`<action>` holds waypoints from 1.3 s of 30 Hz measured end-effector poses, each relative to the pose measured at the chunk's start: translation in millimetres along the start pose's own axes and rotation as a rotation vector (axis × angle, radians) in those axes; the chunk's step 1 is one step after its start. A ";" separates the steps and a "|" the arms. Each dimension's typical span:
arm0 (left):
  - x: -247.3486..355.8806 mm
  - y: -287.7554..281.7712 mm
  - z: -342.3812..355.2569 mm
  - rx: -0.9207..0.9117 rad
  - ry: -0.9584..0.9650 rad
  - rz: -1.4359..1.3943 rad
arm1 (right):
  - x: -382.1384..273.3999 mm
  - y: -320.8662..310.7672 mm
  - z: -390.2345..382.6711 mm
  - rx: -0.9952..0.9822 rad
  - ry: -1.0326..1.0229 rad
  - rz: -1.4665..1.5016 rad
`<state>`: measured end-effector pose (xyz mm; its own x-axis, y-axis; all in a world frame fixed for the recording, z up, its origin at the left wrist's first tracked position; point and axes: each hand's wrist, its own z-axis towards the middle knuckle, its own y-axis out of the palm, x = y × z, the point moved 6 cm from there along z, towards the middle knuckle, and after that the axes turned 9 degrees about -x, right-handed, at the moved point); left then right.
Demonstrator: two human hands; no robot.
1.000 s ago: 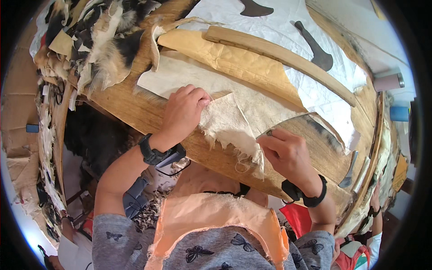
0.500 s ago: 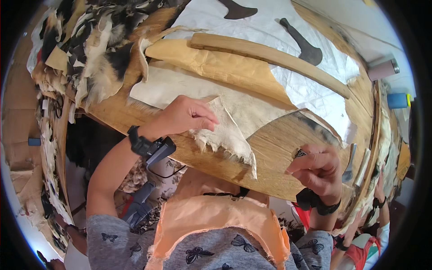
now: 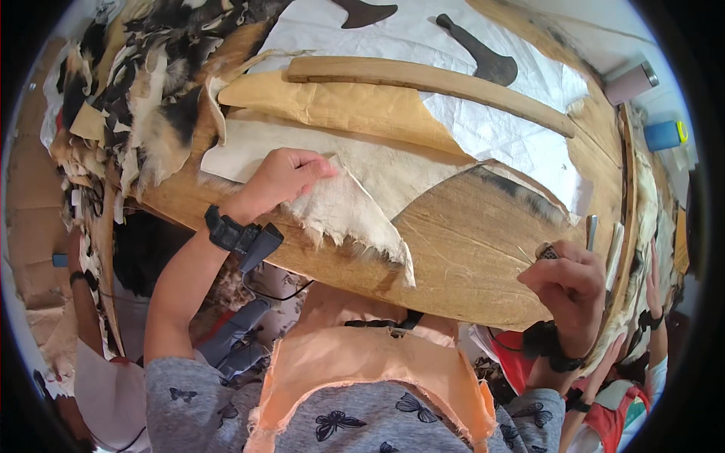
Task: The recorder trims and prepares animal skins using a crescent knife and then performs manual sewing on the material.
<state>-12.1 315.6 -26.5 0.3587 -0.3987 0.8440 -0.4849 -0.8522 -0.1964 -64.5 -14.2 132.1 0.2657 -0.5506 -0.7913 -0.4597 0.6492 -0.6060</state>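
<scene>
My left hand (image 3: 283,180) is closed, its thumb and fingers pinching the folded upper edge of a cream hide (image 3: 355,210). The fold turns the hide's pale skin side up, with a ragged, furry lower edge over the table. My right hand (image 3: 570,283) is held out to the right above the table, fingers curled in a pinch. A dimpled metal thimble (image 3: 548,252) shows on one of its fingers, and a thin needle (image 3: 526,255) sticks out beside it. Any thread between the hands is too fine to make out.
A curved wooden bar (image 3: 423,79) lies over brown paper (image 3: 332,106) and white sheeting (image 3: 521,113). Two dark fan-shaped blades (image 3: 495,64) rest at the back. Fur scraps (image 3: 151,98) pile up left. A tumbler (image 3: 633,83) and a blue container (image 3: 664,136) stand right. Other people's arms (image 3: 655,302) show at both sides.
My right hand has moved outward to the right, away from the hide. My left hand stays pinched at the fold; the whole view has shifted slightly.
</scene>
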 end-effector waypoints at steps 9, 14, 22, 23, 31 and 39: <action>13.1 2.1 9.0 -0.236 -0.116 -0.218 | 52.8 49.3 -19.0 0.222 0.444 -0.569; 65.5 -16.9 -4.0 -0.265 -0.074 -0.063 | 26.2 86.1 -18.0 0.460 0.376 -0.433; 99.2 18.0 20.6 -0.420 0.672 0.780 | 1.7 140.9 7.8 0.469 0.362 -0.313; 97.4 23.9 17.0 -0.395 0.817 0.811 | 4.1 142.0 11.2 0.479 0.371 -0.317; 79.6 38.9 13.7 -0.230 0.876 0.701 | 5.6 147.7 37.0 0.526 0.185 -0.282; 57.2 41.6 27.3 -0.375 0.693 0.537 | 18.7 155.2 28.1 0.585 0.304 -0.204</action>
<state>10.1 248.1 0.0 -0.4802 -0.3131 0.8193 -0.7149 -0.4015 -0.5725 -107.1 91.0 20.9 0.0097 -0.7589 -0.6512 0.1300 0.6466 -0.7516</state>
